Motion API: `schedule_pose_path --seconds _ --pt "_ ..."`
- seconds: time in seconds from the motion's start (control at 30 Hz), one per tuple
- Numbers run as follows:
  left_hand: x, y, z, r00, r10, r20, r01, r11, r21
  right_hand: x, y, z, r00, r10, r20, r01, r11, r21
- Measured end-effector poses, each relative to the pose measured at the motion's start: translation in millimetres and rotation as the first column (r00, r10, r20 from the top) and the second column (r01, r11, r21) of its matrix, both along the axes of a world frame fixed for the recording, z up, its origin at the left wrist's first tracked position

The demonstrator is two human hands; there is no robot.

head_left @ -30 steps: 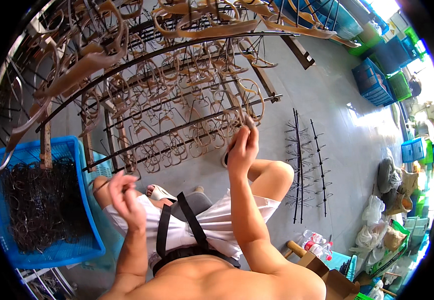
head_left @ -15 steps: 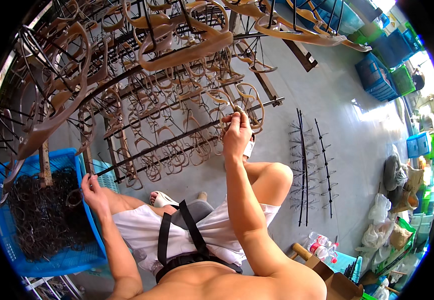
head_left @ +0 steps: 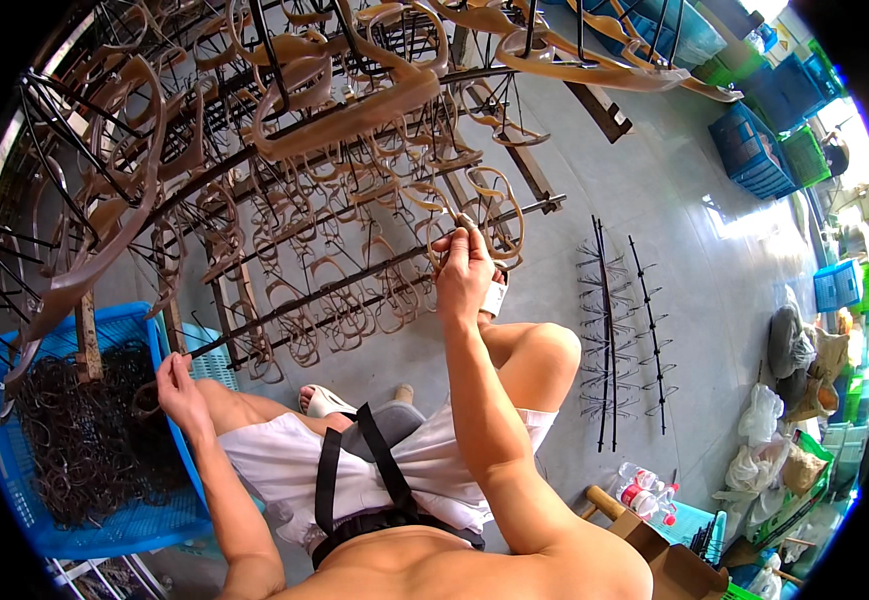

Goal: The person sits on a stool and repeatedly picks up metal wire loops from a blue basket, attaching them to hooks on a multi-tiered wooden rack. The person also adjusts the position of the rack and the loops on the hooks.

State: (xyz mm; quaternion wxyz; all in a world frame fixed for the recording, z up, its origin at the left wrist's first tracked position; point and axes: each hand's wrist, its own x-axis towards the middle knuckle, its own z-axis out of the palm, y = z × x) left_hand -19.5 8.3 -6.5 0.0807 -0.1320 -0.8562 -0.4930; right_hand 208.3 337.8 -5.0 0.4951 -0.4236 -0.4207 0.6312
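1) I read the left hand (head_left: pixel 183 395) at the left end of a long black rod (head_left: pixel 543 205); thumb and fingers are pinched closed on that end
2) I read the right hand (head_left: pixel 466 275) raised near the right end of the same rod; thumb and fingers are pinched closed on a brown frame (head_left: pixel 521 215), though I cannot tell the exact part gripped
3) Position of the brown frame: at the rod's right portion, its curved rim beside the right fingertips; the rod's tip extends beyond it
4) Beyond the hands, I see rows of brown frames (head_left: pixel 355 118) on black rods with wire prongs, the nearest looming large at upper left
5) Just beside the left hand sits a blue basket (head_left: pixel 105 542) containing a tangle of dark curved pieces (head_left: pixel 85 440)
6) To the right of the right knee, pronged black rods (head_left: pixel 607 330) lie lengthwise on the grey floor (head_left: pixel 655 180)
7) At lower right, I note clear bottles (head_left: pixel 640 490) near an open cardboard box (head_left: pixel 675 560)
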Motion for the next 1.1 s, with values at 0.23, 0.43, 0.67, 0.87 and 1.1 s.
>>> schedule_pose_path --seconds 0.23,0.43,0.67,0.87,1.1 --pt "7.5 2.9 8.5 0.997 -0.042 0.065 0.039 0.998 0.043 -2.1 -6.3 -6.9 0.993 0.060 0.101 -0.069 0.994 0.090" --pt "1.9 1.0 6.2 0.996 -0.066 0.067 0.064 0.998 0.029 -0.8 -12.3 -17.9 0.940 0.024 0.339 -0.140 0.936 0.322" --pt "2.7 0.1 10.6 0.995 -0.039 0.095 0.039 0.999 0.003 1.4 -7.7 -7.6 0.905 -0.030 0.424 -0.133 0.927 0.349" --pt "1.9 -11.0 6.6 0.999 -0.048 0.007 0.047 0.997 0.065 1.2 2.8 -14.1 0.933 -0.045 0.356 -0.072 0.949 0.308" --pt "94.0 -42.1 74.3 0.805 -0.573 0.155 0.308 0.626 0.716 0.9 -80.8 36.8 0.800 -0.285 0.528 -0.263 0.624 0.736"
